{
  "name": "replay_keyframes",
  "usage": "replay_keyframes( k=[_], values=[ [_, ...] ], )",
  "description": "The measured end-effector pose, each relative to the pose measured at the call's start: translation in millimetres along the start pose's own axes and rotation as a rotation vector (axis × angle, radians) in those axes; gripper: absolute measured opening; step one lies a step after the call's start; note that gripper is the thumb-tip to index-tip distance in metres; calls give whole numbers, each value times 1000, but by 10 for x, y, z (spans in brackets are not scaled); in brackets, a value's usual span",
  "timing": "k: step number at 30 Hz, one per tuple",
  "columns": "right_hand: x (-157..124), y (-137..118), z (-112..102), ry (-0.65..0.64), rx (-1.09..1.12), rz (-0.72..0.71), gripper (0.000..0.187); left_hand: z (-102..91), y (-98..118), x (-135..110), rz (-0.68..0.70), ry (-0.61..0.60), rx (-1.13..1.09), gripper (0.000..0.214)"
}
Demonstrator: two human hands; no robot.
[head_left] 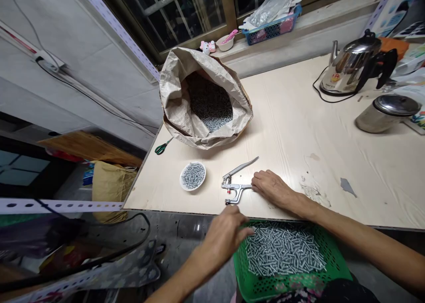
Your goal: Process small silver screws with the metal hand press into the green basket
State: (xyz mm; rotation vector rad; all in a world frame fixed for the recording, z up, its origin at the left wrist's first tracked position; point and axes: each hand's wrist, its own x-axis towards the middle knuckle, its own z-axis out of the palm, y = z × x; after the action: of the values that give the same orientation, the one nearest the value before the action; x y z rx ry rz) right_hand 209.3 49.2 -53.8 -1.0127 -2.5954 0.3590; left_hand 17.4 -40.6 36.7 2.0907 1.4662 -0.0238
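Observation:
My right hand (270, 186) rests on the table with its fingers closed round the lower handle of silver snap-fastener pliers (237, 188). The pliers' handles stand spread apart, with a spring and a small red part near the jaws. My left hand (226, 232) is in front of the table edge, just below the pliers' jaws. Its fingers are bent and the thumb stands apart, with nothing visible between them. Under it, a green basket (244, 278) holds many small silver screw-like pieces (285, 250). A white bowl (182, 182) of similar pieces stands left of the pliers.
An open paper sack (174, 106) of small metal pieces stands at the back of the table (282, 112). Green-handled scissors (161, 149) lie beside it. A steel kettle (348, 68) and a lidded metal cup (381, 117) are at the right. A blue basket (272, 29) sits on the windowsill.

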Motion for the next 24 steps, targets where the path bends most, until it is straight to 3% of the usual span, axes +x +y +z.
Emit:
replay_keyframes(
  k=[2,6,10,15,20,22,24],
  values=[
    [41,40,-55,-8,46,-8,21,128,117,50,105,96,69,24],
    [204,145,-98,50,3,51,18,367,64,403,110,305,231,45],
    [424,277,-27,22,-49,38,19,591,-51,593,79,318,217,60],
    [640,446,14,-21,23,-42,19,738,-13,523,66,337,104,56],
    [550,425,-61,17,141,32,20,643,-93,440,126,413,59,52],
    [414,340,-100,54,162,12,22,476,-265,397,69,571,54,39],
    [261,224,-122,57,173,-36,24,238,-504,352,-132,769,98,29]
  ],
)
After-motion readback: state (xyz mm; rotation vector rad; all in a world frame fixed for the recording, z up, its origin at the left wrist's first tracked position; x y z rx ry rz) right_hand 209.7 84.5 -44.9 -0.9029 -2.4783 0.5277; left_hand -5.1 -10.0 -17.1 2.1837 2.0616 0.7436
